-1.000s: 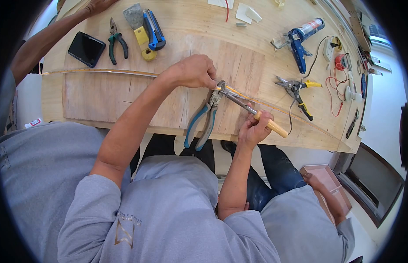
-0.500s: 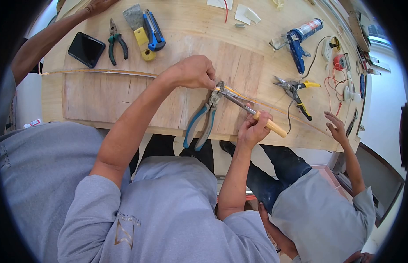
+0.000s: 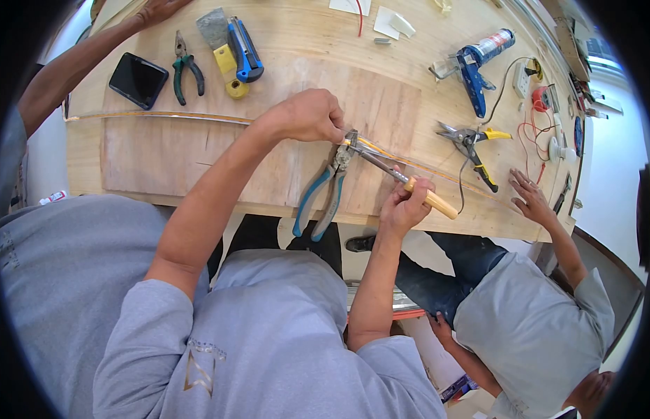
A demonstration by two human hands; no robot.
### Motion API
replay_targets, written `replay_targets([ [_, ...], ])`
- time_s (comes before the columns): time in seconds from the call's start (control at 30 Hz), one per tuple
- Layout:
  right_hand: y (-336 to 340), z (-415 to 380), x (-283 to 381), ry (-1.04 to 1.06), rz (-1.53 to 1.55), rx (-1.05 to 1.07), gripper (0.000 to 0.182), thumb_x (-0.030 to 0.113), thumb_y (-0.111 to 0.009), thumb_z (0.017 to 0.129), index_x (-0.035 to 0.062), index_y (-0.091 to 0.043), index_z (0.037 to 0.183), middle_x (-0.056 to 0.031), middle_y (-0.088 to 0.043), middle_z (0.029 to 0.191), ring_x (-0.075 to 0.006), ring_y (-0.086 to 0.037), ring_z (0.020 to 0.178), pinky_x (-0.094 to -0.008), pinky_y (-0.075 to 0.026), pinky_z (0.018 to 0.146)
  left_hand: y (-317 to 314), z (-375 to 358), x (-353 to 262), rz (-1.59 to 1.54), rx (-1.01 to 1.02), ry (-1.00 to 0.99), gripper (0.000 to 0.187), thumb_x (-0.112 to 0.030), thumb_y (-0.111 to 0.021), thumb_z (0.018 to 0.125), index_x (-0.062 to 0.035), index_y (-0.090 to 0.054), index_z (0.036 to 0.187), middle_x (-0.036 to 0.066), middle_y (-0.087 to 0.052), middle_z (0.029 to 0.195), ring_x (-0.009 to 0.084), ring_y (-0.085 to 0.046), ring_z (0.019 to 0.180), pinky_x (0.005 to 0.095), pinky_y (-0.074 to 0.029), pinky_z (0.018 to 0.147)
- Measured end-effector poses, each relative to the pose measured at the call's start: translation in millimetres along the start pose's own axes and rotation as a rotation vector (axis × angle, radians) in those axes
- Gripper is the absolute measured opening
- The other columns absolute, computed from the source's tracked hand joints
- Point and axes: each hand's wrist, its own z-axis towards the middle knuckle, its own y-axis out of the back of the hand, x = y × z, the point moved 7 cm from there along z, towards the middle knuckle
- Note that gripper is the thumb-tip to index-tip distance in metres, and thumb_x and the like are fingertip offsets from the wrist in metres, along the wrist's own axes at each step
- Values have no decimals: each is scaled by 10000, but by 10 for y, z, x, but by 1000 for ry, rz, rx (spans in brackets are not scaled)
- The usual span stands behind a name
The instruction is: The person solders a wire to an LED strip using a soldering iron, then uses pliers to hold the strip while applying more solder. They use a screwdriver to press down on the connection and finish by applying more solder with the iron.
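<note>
My right hand [image 3: 407,204] is closed round the wooden handle [image 3: 440,204] of a soldering iron [image 3: 374,160], whose metal shaft points up and left. The tip is close to the fingertips of my left hand [image 3: 314,117], which pinch a thin yellow-orange strip, seemingly an LED strip [image 3: 398,162]. Beneath the tip are the jaws of blue-handled pliers [image 3: 323,192], their handles hanging over the table's front edge. The strip runs across the board on both sides of my hands. Exactly what touches at the tip is too small to tell.
On the wooden table [image 3: 381,56] are a phone [image 3: 138,81], green-handled pliers [image 3: 187,70], a scraper [image 3: 224,59], a blue utility knife [image 3: 245,52], a caulking gun [image 3: 478,66], yellow-handled snips [image 3: 475,146] and a power strip [image 3: 522,80]. Co-workers stand on either side; one's hand [image 3: 531,195] rests on the table.
The co-worker at the right has shifted rightward, and that person's raised hand has come down onto the table. My own hands and the soldering iron have hardly moved.
</note>
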Motion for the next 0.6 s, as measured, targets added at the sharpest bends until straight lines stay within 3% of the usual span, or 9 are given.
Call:
replay_targets([
  [0.33, 8, 0, -12, 1, 8, 15, 108, 101, -556, 888, 48, -500, 813, 2, -442, 683, -47, -337, 505, -462, -555, 800, 1, -6, 12, -9, -6, 4, 259, -251, -693, 623, -3, -664, 696, 143, -603, 626, 248, -566, 592, 345, -456, 572],
  [0.4, -18, 0, -4, -2, -26, 32, 155, 155, -567, 900, 61, -498, 799, 9, -419, 645, -56, -346, 504, -488, -521, 851, -3, 1, 2, -10, 1, -1, 260, -249, -693, 624, -2, -665, 697, 145, -605, 627, 250, -569, 594, 345, -458, 575],
  [0.5, -19, -3, 1, -5, -40, 36, 178, 182, -574, 906, 67, -496, 796, 7, -425, 635, -65, -363, 510, -504, -503, 876, -1, -21, -25, 4, 58, 67, 221, -211, -703, 639, -6, -663, 709, 132, -606, 735, 248, -588, 703, 334, -465, 630],
  [0.6, -34, -6, 3, -10, -25, 29, 169, 172, -573, 904, 67, -496, 797, 5, -439, 642, -68, -375, 514, -505, -503, 876, 4, -17, -32, 12, 48, 49, 216, -206, -701, 638, -6, -662, 709, 131, -605, 733, 248, -586, 698, 336, -464, 629],
])
